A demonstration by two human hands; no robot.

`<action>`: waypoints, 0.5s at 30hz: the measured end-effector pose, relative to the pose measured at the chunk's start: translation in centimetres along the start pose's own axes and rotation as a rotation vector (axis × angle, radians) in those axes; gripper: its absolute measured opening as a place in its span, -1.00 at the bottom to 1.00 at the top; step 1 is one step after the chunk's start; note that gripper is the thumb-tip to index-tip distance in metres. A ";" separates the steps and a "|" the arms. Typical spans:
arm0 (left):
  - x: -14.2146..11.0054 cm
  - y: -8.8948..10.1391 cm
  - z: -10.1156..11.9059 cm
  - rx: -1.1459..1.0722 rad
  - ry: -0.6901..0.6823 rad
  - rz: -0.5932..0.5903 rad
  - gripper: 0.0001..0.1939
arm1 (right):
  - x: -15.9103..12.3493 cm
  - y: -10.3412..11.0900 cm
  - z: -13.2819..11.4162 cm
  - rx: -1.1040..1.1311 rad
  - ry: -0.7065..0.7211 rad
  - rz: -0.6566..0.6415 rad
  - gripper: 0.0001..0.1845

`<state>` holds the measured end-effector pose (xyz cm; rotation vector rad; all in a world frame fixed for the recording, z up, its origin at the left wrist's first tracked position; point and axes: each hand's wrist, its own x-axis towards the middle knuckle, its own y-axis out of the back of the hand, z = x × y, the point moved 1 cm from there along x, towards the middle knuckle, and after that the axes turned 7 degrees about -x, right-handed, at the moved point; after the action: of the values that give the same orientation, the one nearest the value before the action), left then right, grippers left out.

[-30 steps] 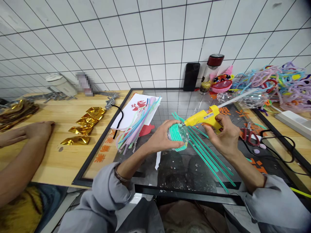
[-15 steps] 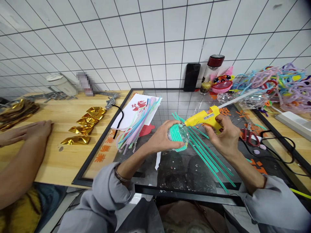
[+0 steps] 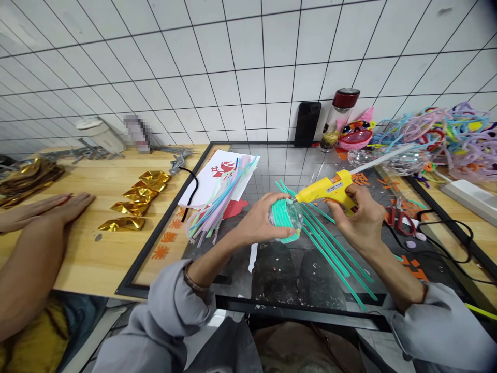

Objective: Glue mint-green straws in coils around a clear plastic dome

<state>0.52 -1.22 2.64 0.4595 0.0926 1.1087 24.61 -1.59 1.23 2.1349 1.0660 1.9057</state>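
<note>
Left hand (image 3: 259,220) grips rounded clear-plastic container (image 3: 296,217) with fuzzy green bands (image 3: 281,213); right hand (image 3: 363,215) grips yellow plastic glue gun (image 3: 322,189), nozzle (image 3: 294,199) at container edge. Thin straight stems (image 3: 342,267) lie right of container.

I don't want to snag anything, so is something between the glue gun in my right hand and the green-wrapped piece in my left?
Nothing visible stands between them: the yellow glue gun in your right hand has its nozzle right at the upper edge of the green-wrapped piece in your left hand.
</note>
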 end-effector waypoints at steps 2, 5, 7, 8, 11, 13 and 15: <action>0.0 0.0 0.0 -0.001 -0.004 -0.001 -0.28 | 0.0 0.0 0.1 -0.006 -0.001 -0.010 -0.75; 0.0 0.0 -0.1 -0.001 -0.006 0.000 -0.29 | 0.0 0.0 0.1 -0.009 -0.006 -0.020 -0.75; 0.0 0.0 -0.1 -0.001 -0.008 0.000 -0.29 | 0.1 0.0 0.1 -0.012 -0.005 -0.021 -0.75; 0.0 0.0 -0.1 -0.002 -0.011 0.001 -0.29 | 0.1 0.1 0.0 -0.013 -0.002 -0.020 -0.75; 0.0 0.0 -0.2 -0.002 -0.017 0.001 -0.30 | 0.1 0.1 0.0 -0.011 0.013 -0.011 -0.76; 0.0 0.0 -0.3 -0.001 -0.021 -0.002 -0.30 | 0.1 0.1 0.0 -0.006 0.006 -0.010 -0.76; 0.0 0.0 -0.3 0.001 -0.026 -0.002 -0.30 | 0.1 0.1 0.0 -0.006 -0.008 -0.016 -0.75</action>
<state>0.42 -1.09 2.36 0.4747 0.0704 1.1001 24.65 -1.60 1.33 2.1216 1.0714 1.8899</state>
